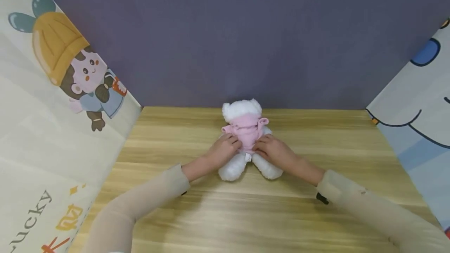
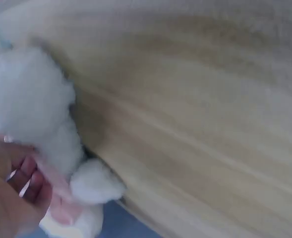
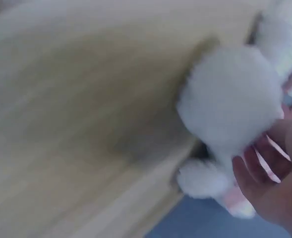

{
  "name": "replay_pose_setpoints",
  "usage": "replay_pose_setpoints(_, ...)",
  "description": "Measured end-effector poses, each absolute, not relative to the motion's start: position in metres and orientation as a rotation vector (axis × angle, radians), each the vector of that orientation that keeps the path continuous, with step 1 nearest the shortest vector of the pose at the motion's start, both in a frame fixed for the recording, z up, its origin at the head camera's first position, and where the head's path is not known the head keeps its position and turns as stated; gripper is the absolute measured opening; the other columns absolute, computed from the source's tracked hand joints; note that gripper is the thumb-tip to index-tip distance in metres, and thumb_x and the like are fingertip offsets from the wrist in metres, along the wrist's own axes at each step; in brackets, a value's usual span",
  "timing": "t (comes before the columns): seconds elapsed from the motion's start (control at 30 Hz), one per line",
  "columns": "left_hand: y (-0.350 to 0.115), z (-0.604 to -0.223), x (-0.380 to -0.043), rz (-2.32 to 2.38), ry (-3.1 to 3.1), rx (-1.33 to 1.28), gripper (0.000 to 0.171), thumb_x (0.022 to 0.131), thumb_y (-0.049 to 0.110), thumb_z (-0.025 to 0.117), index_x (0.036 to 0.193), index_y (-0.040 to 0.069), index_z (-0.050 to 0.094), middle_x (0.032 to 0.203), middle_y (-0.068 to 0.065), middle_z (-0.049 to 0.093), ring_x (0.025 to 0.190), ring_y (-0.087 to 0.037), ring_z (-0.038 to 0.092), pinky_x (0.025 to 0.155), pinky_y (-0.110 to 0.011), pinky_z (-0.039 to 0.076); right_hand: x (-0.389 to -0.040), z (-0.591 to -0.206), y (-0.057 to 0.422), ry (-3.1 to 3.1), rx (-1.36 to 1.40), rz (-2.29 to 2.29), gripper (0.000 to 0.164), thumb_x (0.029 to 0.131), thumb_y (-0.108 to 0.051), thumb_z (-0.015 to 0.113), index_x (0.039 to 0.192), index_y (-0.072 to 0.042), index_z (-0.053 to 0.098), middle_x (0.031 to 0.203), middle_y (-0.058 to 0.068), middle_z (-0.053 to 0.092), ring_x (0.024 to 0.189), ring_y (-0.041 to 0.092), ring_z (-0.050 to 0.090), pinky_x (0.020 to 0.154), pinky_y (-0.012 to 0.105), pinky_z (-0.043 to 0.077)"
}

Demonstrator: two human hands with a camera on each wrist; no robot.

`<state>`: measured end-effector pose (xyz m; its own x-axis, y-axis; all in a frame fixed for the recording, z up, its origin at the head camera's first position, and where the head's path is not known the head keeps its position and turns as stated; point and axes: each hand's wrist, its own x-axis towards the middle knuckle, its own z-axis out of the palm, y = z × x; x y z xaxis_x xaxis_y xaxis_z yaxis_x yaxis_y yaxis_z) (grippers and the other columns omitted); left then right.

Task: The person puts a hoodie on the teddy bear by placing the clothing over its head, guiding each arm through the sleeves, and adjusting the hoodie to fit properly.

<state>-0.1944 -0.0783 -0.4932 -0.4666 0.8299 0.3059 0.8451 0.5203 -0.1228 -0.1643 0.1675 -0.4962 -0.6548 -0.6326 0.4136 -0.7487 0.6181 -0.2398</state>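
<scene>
A white plush bear (image 1: 242, 108) in a small pink shirt (image 1: 247, 132) lies on the wooden table, head toward the back and legs spread to the front. No face shows on it; a small white tag (image 1: 248, 157) sticks out between its legs. My left hand (image 1: 225, 150) pinches the shirt's lower edge on the left side, and my right hand (image 1: 275, 152) pinches the same edge on the right. Curled fingers on pink cloth (image 2: 56, 181) appear in the left wrist view. In the right wrist view, white plush (image 3: 230, 94) partly hides the cloth beside my fingers.
A dark grey-blue panel (image 1: 253, 38) rises behind the table's back edge. Printed panels stand at both sides, a cartoon figure (image 1: 89, 69) on the left one. Bare wooden table (image 1: 225, 214) lies in front of the bear.
</scene>
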Motion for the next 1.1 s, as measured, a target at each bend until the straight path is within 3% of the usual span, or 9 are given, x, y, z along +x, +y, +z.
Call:
replay_pose_setpoints(0.13,-0.087,-0.483,-0.206,-0.362,-2.543,-1.510,0.007,0.095,0.007,0.068,0.101,0.005,0.066,0.098,-0.006,0.067,0.093,-0.020,0.062,0.086,-0.031,0.052,-0.177,-0.480,0.176,-2.648,1.028,0.728,0.011,0.094,-0.005,0.069,0.104,-0.007,0.075,0.093,0.005,0.074,0.072,0.016,0.063,0.067,0.036,0.055)
replay_pose_setpoints(0.2,-0.090,-0.475,-0.215,-0.515,-2.563,-1.514,0.007,0.095,0.002,0.065,0.102,0.004,0.065,0.098,-0.007,0.067,0.092,-0.021,0.063,0.084,-0.031,0.054,-0.187,-0.472,0.179,-2.648,0.925,0.751,0.014,0.095,-0.004,0.069,0.109,-0.004,0.073,0.097,0.010,0.074,0.072,0.019,0.065,0.066,0.038,0.056)
replay_pose_setpoints(0.3,-0.091,-0.464,-0.230,-0.699,-2.604,-1.329,0.011,0.096,0.000,0.064,0.107,0.000,0.065,0.104,-0.012,0.066,0.097,-0.024,0.062,0.085,-0.031,0.054,-0.207,-0.464,0.182,-2.640,0.790,0.758,0.027,0.094,-0.006,0.071,0.119,0.003,0.067,0.112,0.022,0.070,0.093,0.034,0.068,0.083,0.049,0.056)
replay_pose_setpoints(0.4,-0.092,-0.461,-0.246,-0.880,-2.741,-1.050,0.020,0.097,0.008,0.066,0.115,-0.001,0.063,0.108,-0.015,0.064,0.097,-0.024,0.059,0.081,-0.029,0.053,-0.222,-0.460,0.184,-2.714,0.743,0.809,0.035,0.093,-0.010,0.074,0.124,0.004,0.064,0.121,0.024,0.065,0.111,0.041,0.063,0.094,0.053,0.052)
replay_pose_setpoints(0.53,-0.097,-0.471,-0.262,-1.196,-2.945,-0.787,0.019,0.099,0.013,0.067,0.111,-0.001,0.066,0.105,-0.016,0.067,0.088,-0.019,0.060,0.074,-0.028,0.054,-0.232,-0.462,0.190,-2.752,0.810,0.800,0.020,0.095,-0.011,0.072,0.110,0.000,0.069,0.104,0.017,0.069,0.095,0.033,0.067,0.081,0.045,0.057)
replay_pose_setpoints(0.7,-0.116,-0.483,-0.266,-1.485,-2.928,-0.529,0.003,0.092,-0.003,0.070,0.095,-0.002,0.068,0.100,-0.015,0.069,0.086,-0.020,0.064,0.078,-0.036,0.059,-0.231,-0.479,0.214,-2.708,0.913,0.619,0.006,0.091,-0.004,0.073,0.092,-0.003,0.067,0.088,0.011,0.068,0.080,0.024,0.065,0.071,0.041,0.054)
replay_pose_setpoints(0.8,-0.121,-0.483,-0.263,-1.404,-2.967,-0.565,0.005,0.094,-0.001,0.068,0.100,-0.002,0.067,0.106,-0.016,0.068,0.092,-0.025,0.066,0.078,-0.036,0.059,-0.226,-0.492,0.220,-2.764,0.917,0.601,0.005,0.093,-0.004,0.072,0.093,-0.002,0.067,0.089,0.012,0.070,0.082,0.026,0.067,0.072,0.042,0.055)
replay_pose_setpoints(0.93,-0.115,-0.472,-0.256,-1.196,-2.880,-0.777,0.017,0.096,0.003,0.066,0.112,-0.002,0.062,0.117,-0.020,0.063,0.107,-0.033,0.062,0.087,-0.037,0.055,-0.217,-0.488,0.211,-2.735,0.773,0.677,0.018,0.096,-0.005,0.069,0.110,0.003,0.063,0.104,0.021,0.066,0.089,0.033,0.067,0.077,0.044,0.057)
replay_pose_setpoints(1.1,-0.111,-0.465,-0.240,-0.789,-2.689,-1.088,0.014,0.088,0.001,0.072,0.100,0.003,0.064,0.097,-0.010,0.064,0.092,-0.025,0.063,0.080,-0.033,0.055,-0.198,-0.469,0.192,-2.513,0.916,0.563,0.021,0.089,-0.002,0.072,0.108,0.000,0.063,0.104,0.014,0.062,0.086,0.026,0.062,0.072,0.039,0.056)
